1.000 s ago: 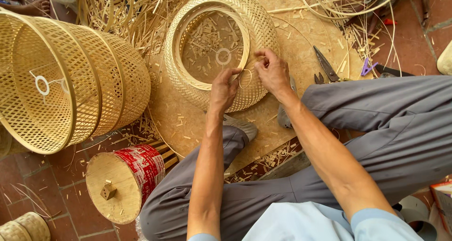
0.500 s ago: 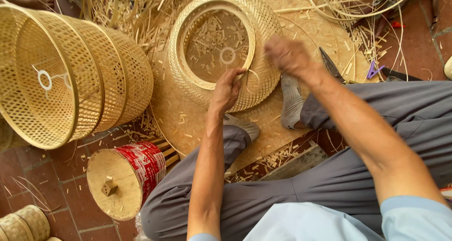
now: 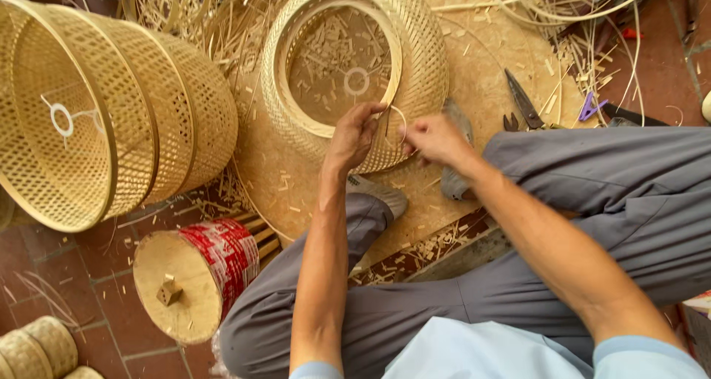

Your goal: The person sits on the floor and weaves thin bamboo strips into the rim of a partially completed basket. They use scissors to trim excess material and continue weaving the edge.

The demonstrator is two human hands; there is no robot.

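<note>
Two hands pinch a thin bamboo strip at a woven basket's rim.

The left hand [image 3: 355, 136] and right hand [image 3: 433, 140] each pinch the looped strip [image 3: 396, 123] against the near edge of the basket [image 3: 418, 61], which lies on a round board [image 3: 481, 68]. Shears [image 3: 524, 101] lie to the right; stacked baskets [image 3: 111, 112] stand left.

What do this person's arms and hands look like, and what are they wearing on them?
Both forearms are bare, with short pale blue sleeves ending above the elbows. The left hand and right hand wear no gloves, and no rings, watch or bracelets are visible. The person also wears loose grey trousers.
</note>
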